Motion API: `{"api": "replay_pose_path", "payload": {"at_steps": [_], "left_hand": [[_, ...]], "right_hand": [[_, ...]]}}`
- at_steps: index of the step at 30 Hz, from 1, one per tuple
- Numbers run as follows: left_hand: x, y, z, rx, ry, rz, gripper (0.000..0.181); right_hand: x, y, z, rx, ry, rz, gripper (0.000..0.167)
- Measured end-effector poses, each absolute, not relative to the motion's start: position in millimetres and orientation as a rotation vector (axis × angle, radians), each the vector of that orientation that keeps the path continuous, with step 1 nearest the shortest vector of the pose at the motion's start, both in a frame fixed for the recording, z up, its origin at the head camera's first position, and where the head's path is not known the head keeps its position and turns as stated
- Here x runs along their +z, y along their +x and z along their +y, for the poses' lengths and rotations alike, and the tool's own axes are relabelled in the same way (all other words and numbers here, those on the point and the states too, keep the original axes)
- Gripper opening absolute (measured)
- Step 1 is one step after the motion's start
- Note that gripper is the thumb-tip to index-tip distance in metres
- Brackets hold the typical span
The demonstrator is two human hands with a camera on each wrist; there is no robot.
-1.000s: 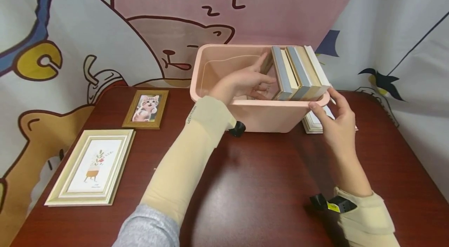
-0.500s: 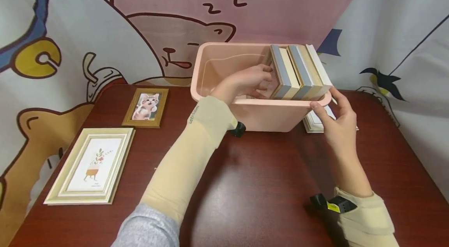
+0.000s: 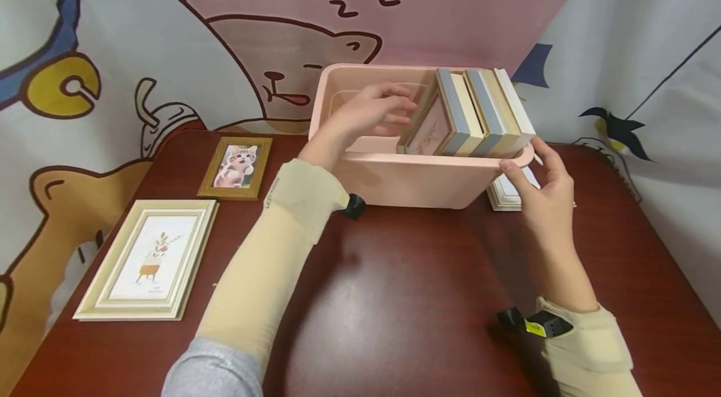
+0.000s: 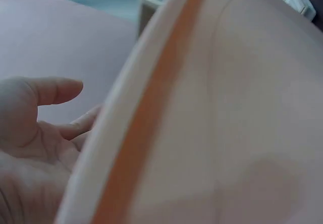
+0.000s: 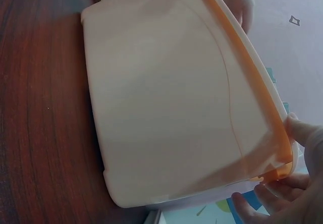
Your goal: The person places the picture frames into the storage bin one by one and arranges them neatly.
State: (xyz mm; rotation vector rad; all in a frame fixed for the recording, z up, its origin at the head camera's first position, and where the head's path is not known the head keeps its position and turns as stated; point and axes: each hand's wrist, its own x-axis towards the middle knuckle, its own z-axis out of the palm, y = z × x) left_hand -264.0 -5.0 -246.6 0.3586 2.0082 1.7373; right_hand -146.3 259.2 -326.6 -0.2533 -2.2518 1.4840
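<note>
A pink plastic bin (image 3: 394, 181) stands at the back of the table. Several picture frames (image 3: 470, 115) lean on edge in its right half, their blue-grey, cream, wood and white edges upward. My left hand (image 3: 368, 110) is inside the bin, left of the leftmost frame. Its fingers are loosely spread and hold nothing; the left wrist view shows the thumb (image 4: 60, 90) apart from the fingers, behind the bin's rim. With thumb and fingers, my right hand (image 3: 543, 196) grips the bin's front right corner, which the right wrist view also shows.
On the left of the table lie a cream picture frame (image 3: 148, 259) with a plant print and a smaller brown frame (image 3: 235, 167) with a kitten picture. Another white frame (image 3: 504, 190) lies partly hidden behind the bin's right end. A cartoon-printed cloth (image 3: 293, 9) hangs behind.
My left hand has drawn away leftward from the frames in the bin, uncovering the leftmost one, which now leans with its lower edge further left. The right hand stays at the bin's corner.
</note>
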Motion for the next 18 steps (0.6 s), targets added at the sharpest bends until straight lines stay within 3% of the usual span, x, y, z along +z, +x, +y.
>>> {"api": "replay_pose_path", "payload": {"at_steps": [18], "left_hand": [[-221.5, -235.7, -102.9, 2.000, 0.398, 2.243, 0.036]], "right_hand": [[-327.3, -146.8, 260.5, 1.489, -0.259, -2.258, 0.064]]}}
